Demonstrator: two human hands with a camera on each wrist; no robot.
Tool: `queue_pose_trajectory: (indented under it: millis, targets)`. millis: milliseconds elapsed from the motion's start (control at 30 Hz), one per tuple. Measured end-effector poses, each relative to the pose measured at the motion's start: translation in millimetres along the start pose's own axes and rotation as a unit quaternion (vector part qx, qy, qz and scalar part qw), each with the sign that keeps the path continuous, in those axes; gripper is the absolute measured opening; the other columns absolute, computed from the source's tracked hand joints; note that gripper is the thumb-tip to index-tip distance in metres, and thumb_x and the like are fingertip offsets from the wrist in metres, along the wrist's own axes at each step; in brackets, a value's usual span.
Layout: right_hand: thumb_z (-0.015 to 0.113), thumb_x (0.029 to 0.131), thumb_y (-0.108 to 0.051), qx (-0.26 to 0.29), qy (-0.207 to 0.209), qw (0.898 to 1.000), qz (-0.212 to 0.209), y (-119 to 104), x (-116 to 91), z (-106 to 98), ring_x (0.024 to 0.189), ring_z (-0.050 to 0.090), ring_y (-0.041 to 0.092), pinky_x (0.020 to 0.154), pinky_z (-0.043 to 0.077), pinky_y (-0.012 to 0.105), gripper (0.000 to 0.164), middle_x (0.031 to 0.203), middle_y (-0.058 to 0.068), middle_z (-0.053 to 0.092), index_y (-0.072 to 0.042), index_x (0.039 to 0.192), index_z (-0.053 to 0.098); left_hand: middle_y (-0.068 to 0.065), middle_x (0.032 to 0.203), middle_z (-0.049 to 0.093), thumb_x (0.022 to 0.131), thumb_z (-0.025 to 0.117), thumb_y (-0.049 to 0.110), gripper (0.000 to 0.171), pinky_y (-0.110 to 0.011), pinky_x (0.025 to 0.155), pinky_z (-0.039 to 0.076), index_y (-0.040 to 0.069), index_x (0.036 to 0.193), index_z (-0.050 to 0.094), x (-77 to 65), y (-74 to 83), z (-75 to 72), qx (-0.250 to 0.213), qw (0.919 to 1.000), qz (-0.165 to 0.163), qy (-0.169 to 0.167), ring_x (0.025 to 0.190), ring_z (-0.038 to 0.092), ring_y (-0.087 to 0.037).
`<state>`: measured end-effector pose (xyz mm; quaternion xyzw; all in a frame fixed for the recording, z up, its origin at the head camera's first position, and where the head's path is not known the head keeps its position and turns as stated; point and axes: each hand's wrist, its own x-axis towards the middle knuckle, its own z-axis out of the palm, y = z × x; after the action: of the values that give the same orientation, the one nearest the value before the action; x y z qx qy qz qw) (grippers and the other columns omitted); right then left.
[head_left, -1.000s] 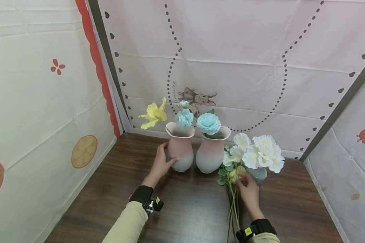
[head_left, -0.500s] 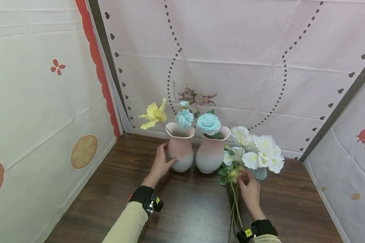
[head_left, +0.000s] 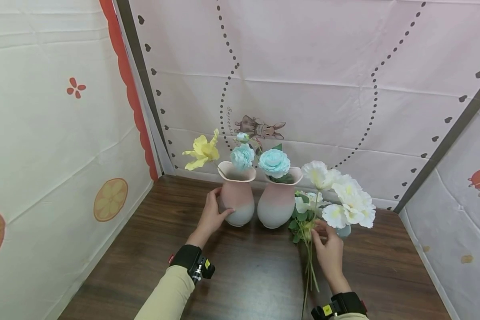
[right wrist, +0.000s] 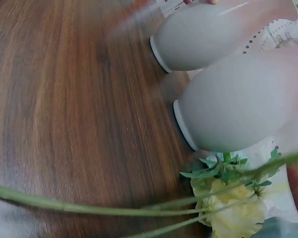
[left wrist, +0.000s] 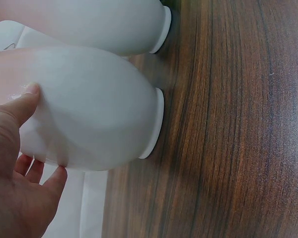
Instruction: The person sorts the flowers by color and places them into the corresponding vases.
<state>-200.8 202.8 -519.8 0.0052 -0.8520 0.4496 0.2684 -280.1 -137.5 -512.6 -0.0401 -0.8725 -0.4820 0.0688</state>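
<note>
Two vases stand side by side on the tabletop [head_left: 260, 275], near its far edge: the left vase [head_left: 240, 195] and, just beside it, the right vase [head_left: 277, 205]. A leaning flower [head_left: 202, 152] reaches out leftward from the left vase, while an upright flower [head_left: 242, 156] rises above its mouth. A third flower [head_left: 274, 163] sits over the right vase's mouth. The left hand [head_left: 209, 220] holds the left vase from its left side. Right of both vases, the right hand [head_left: 330, 251] holds stems [head_left: 310, 260] running toward the near edge. Beyond that hand, a container [head_left: 345, 231] sits beneath blossoms [head_left: 352, 200]. Behind everything rises the back panel [head_left: 304, 62]
</note>
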Motion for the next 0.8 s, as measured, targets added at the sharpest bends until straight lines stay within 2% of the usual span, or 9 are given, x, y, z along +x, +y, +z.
queue_pose_trajectory:
  millis: [133, 200, 267, 367, 500, 567, 633, 800]
  targets:
    - [0.072, 0.088, 0.001, 0.035, 0.003, 0.998, -0.057, -3, -2, 1, 0.076, 0.065, 0.002, 0.060, 0.054, 0.011, 0.025, 0.089, 0.012, 0.070, -0.001, 0.113, 0.068, -0.019, 0.152, 0.029, 0.090, 0.075, 0.023, 0.082, -0.051, 0.121, 0.035, 0.007, 0.150, 0.022, -0.4, 0.5, 0.4, -0.001, 1.0000, -0.001, 0.001, 0.148, 0.030, -0.037]
    - [0.072, 0.088, 0.002, 0.052, 0.003, 0.996, -0.079, -4, -3, 1, 0.075, 0.064, -0.002, 0.060, 0.054, 0.008, 0.025, 0.087, 0.012, 0.070, -0.001, 0.112, 0.068, -0.019, 0.153, 0.029, 0.090, 0.075, 0.023, 0.082, -0.051, 0.121, 0.035, 0.007, 0.150, 0.021, -0.6, 0.6, 0.6, 0.000, 1.0000, 0.000, 0.001, 0.148, 0.030, -0.037]
    - [0.071, 0.088, 0.003, 0.061, 0.006, 0.993, -0.101, -5, -4, 2, 0.072, 0.065, 0.000, 0.061, 0.053, 0.007, 0.024, 0.086, 0.013, 0.069, 0.000, 0.112, 0.068, -0.019, 0.153, 0.029, 0.090, 0.075, 0.023, 0.082, -0.051, 0.121, 0.035, 0.007, 0.150, 0.021, -0.8, 0.6, 0.7, 0.001, 1.0000, -0.002, 0.001, 0.148, 0.030, -0.037]
    - [0.072, 0.086, 0.006, 0.061, 0.015, 0.989, -0.135, -6, -4, 2, 0.068, 0.070, 0.013, 0.061, 0.054, 0.007, 0.026, 0.086, 0.012, 0.069, 0.000, 0.111, 0.068, -0.019, 0.153, 0.028, 0.090, 0.075, 0.024, 0.082, -0.051, 0.121, 0.035, 0.007, 0.150, 0.021, -0.9, 0.2, 0.7, 0.002, 1.0000, -0.002, 0.000, 0.148, 0.031, -0.037]
    - [0.073, 0.079, 0.015, 0.051, 0.044, 0.982, -0.176, -14, -4, 0, 0.068, 0.070, 0.022, 0.061, 0.054, 0.007, 0.031, 0.086, 0.012, 0.070, 0.003, 0.107, 0.068, -0.018, 0.153, 0.029, 0.090, 0.074, 0.023, 0.082, -0.049, 0.121, 0.036, 0.008, 0.150, 0.021, -0.7, -0.7, 0.1, -0.002, 1.0000, -0.004, -0.003, 0.148, 0.031, -0.036]
    - [0.073, 0.077, 0.018, 0.054, 0.060, 0.978, -0.192, -21, -5, -1, 0.071, 0.069, 0.019, 0.062, 0.054, 0.007, 0.032, 0.086, 0.014, 0.069, 0.004, 0.105, 0.068, -0.018, 0.153, 0.029, 0.091, 0.074, 0.023, 0.081, -0.049, 0.121, 0.036, 0.008, 0.150, 0.021, -0.5, -1.0, -0.1, -0.005, 1.0000, -0.006, -0.004, 0.149, 0.030, -0.035]
    - [0.072, 0.077, 0.019, 0.056, 0.066, 0.976, -0.199, -23, -6, -2, 0.078, 0.067, 0.010, 0.066, 0.053, 0.005, 0.032, 0.087, 0.015, 0.068, 0.004, 0.105, 0.068, -0.017, 0.153, 0.029, 0.091, 0.074, 0.023, 0.081, -0.049, 0.121, 0.035, 0.008, 0.150, 0.021, -0.3, -1.1, -0.2, -0.007, 0.9999, -0.006, -0.005, 0.149, 0.030, -0.035]
    - [0.070, 0.080, 0.017, 0.074, 0.058, 0.972, -0.214, -16, -6, -2, 0.090, 0.061, -0.006, 0.076, 0.051, 0.002, 0.030, 0.091, 0.014, 0.067, 0.001, 0.105, 0.068, -0.017, 0.154, 0.028, 0.090, 0.074, 0.022, 0.082, -0.049, 0.122, 0.035, 0.008, 0.150, 0.021, -0.3, 0.2, -0.2, -0.008, 0.9999, -0.011, -0.006, 0.150, 0.029, -0.035]
